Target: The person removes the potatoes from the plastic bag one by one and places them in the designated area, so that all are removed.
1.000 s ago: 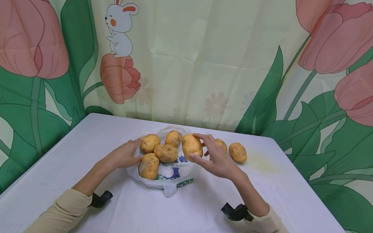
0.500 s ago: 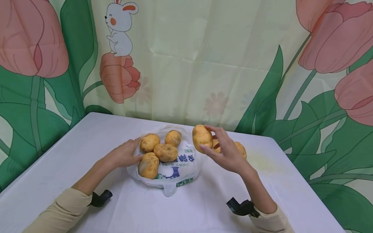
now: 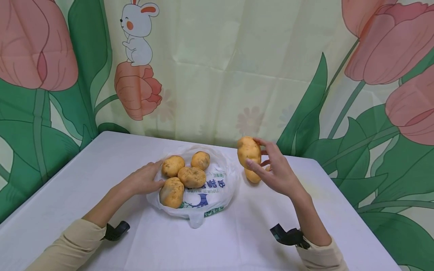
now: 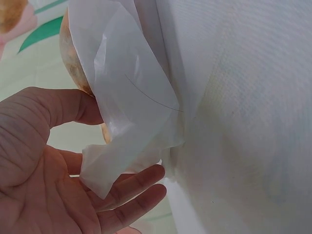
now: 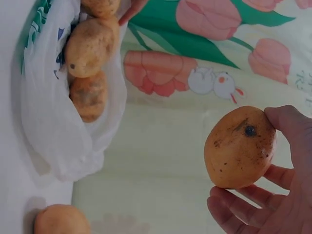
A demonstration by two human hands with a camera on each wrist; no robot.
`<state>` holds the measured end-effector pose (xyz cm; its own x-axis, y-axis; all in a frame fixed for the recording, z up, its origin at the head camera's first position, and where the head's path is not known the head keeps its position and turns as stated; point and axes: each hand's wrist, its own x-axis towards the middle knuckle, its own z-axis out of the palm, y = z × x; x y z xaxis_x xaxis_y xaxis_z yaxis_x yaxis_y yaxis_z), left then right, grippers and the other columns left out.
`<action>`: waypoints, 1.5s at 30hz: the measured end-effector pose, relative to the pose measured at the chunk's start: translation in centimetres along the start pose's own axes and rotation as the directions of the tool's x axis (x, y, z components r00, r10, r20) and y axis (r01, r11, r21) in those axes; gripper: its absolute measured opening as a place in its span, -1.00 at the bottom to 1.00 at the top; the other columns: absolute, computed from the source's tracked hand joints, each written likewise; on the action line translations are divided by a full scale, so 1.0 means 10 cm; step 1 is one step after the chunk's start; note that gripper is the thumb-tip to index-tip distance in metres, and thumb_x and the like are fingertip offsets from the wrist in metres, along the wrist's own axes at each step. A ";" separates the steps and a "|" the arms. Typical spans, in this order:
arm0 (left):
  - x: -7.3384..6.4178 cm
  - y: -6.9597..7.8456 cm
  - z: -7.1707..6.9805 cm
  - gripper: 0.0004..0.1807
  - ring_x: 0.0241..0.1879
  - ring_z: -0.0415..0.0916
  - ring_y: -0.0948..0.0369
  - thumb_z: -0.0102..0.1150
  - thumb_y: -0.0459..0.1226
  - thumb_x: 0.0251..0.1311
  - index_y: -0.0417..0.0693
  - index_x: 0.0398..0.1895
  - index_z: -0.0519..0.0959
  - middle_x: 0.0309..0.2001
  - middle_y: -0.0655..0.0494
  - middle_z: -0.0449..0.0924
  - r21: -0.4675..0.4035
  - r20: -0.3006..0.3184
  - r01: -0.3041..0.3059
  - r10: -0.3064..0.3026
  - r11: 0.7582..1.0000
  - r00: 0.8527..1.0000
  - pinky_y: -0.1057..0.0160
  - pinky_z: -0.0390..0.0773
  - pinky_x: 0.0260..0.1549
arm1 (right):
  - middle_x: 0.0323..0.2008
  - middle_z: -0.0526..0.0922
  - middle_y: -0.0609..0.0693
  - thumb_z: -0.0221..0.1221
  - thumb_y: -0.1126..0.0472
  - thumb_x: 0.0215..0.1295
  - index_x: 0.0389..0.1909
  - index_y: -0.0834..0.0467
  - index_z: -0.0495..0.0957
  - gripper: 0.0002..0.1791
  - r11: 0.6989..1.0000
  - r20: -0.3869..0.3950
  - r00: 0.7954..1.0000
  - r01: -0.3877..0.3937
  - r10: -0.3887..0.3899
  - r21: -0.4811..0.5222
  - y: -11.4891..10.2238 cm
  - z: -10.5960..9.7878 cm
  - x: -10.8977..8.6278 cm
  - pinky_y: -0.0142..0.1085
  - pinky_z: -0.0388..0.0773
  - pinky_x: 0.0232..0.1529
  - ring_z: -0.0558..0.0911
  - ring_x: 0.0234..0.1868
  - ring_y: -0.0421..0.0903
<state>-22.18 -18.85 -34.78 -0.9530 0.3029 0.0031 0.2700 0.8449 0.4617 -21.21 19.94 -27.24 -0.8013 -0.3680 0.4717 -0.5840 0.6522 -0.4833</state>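
Note:
A potato is raised off the table in my right hand, gripped between thumb and fingertips. In the right wrist view this potato shows a dark spot. My left hand rests against the left edge of a white plastic bag with blue and green print. In the left wrist view its thumb touches the plastic, and the visible fingers lie fairly straight along it. Several potatoes sit on the bag's left and far side.
On the white table, right of the bag, another potato lies below the lifted one. A sliver of a further potato shows behind my right hand. A tulip-and-rabbit printed curtain hangs behind the table.
My right hand has carried its potato from over the bag's right side up and rightward, past the bag's edge. The left hand and the other potatoes stay where they were.

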 end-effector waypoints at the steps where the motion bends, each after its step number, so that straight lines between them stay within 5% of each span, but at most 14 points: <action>1: 0.00 0.00 0.00 -0.13 0.30 0.37 -0.29 0.23 -0.21 0.29 -0.53 0.50 0.10 0.32 -0.54 0.34 -0.001 0.002 0.003 -0.003 1.000 1.000 -0.24 0.46 0.16 | 0.29 0.38 0.11 0.30 0.06 0.38 0.51 0.15 0.22 -0.23 1.000 -0.006 1.000 -0.003 0.003 0.000 0.01 -0.02 0.00 -0.12 0.63 -0.08 0.55 0.18 0.08; 17: 0.03 0.00 0.01 -0.15 0.28 0.39 -0.26 0.21 -0.22 0.31 -0.52 0.50 0.10 0.32 -0.53 0.33 -0.001 0.015 0.009 -0.009 1.000 1.000 -0.22 0.47 0.16 | 0.32 0.34 0.20 0.23 0.11 0.45 0.54 0.17 0.16 -0.26 0.998 -0.127 0.991 -0.051 0.047 -0.025 0.15 -0.37 -0.05 -0.54 0.43 -0.08 0.51 0.16 0.15; 30: 0.01 -0.01 0.01 -0.14 0.29 0.38 -0.28 0.23 -0.21 0.31 -0.51 0.51 0.09 0.33 -0.53 0.33 -0.008 0.019 0.028 -0.028 1.000 0.999 -0.23 0.46 0.17 | 0.35 0.32 0.23 0.21 0.10 0.46 0.54 0.16 0.15 -0.26 0.995 -0.205 0.975 -0.092 0.084 -0.030 0.20 -0.59 -0.08 -0.45 0.40 -0.05 0.45 0.20 0.19; 39: 0.03 -0.01 0.00 -0.14 0.20 0.45 -0.20 0.24 -0.21 0.29 -0.50 0.50 0.10 0.30 -0.50 0.37 -0.009 0.019 0.024 -0.024 1.000 1.000 -0.19 0.51 0.10 | 0.41 0.28 0.17 0.21 0.06 0.46 0.58 0.07 0.13 -0.24 0.985 -0.272 0.949 -0.171 0.157 -0.027 0.36 -0.79 -0.16 -0.50 0.36 -0.06 0.35 0.15 -0.21; 45: 0.02 0.01 -0.01 -0.15 0.25 0.42 -0.23 0.22 -0.22 0.29 -0.51 0.50 0.11 0.31 -0.51 0.36 -0.010 0.017 0.024 -0.024 1.000 1.000 -0.21 0.48 0.15 | 0.44 0.23 0.18 0.18 0.03 0.48 0.60 0.06 0.07 -0.22 0.974 -0.281 0.937 -0.225 0.208 -0.029 0.46 -0.87 -0.18 -0.56 0.34 -0.08 0.33 0.19 -0.12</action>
<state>-22.38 -18.71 -34.69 -0.9568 0.2900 -0.0227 0.2458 0.8476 0.4702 -21.33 29.39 -23.87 -0.8357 -0.0234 0.5487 -0.3852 0.7371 -0.5553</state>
